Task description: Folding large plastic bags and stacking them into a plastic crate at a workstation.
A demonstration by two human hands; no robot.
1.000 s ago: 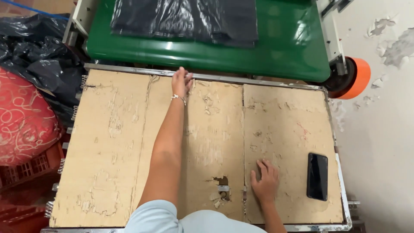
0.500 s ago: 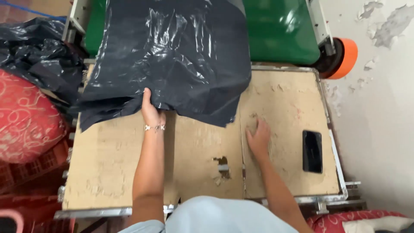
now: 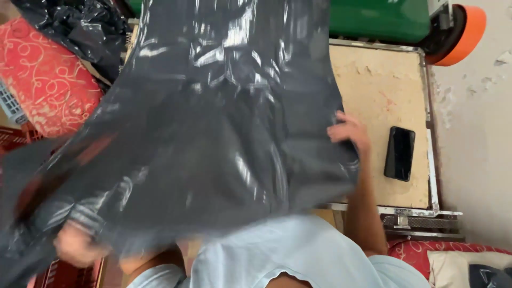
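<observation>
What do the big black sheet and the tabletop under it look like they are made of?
The black sheet looks like thin plastic film: glossy, creased, catching streaky highlights and draping limply between the left hand and right hand. The tabletop seems to be worn tan board, perhaps fibreboard or cardboard, matte with flaked patches, inside a grey frame that looks like metal.

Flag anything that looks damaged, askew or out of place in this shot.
The beige board worktop is pitted and chipped across its surface. The pale wall at right has peeling paint patches. A black rectangular phone lies loose near the worktop's right edge, close to the right hand gripping the large black plastic bag.
</observation>
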